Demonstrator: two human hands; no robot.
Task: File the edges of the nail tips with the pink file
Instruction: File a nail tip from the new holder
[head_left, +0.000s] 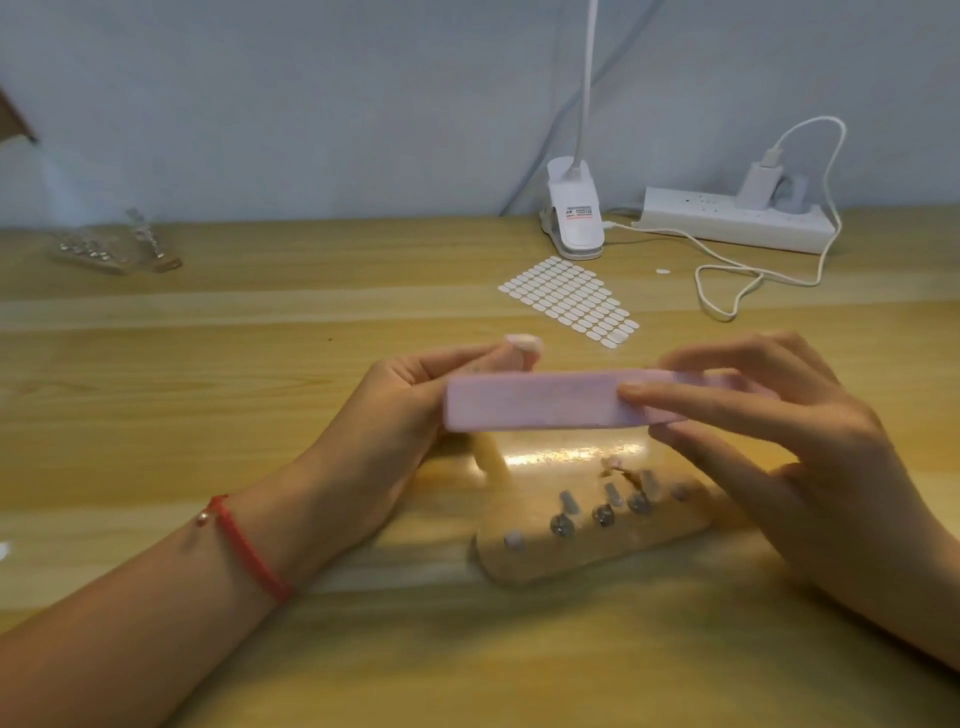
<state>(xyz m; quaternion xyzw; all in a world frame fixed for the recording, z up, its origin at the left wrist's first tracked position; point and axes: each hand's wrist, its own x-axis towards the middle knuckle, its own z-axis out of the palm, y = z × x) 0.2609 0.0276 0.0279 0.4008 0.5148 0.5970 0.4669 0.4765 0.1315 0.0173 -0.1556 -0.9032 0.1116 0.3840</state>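
step: filing in progress, i'd say. the pink file (545, 401) is held flat just under the nail tip (522, 343); can't tell if they touch
left hand (400, 400): fingers pinch the tip's peg, over mid table
right hand (779, 441): fingers grip the file's right end
next: probably needs the file edge set on the tip's rim, light strokes

**Surface and material findings**

Worktop (260, 322): pale wood, visible grain, lightly glossy. Pink file (535, 400): matt, faintly mottled face. Holder board (597, 553): light wood with shiny metal studs (603, 515). Power strip (727, 221): smooth white plastic. Bracelet (249, 553): red woven cord.
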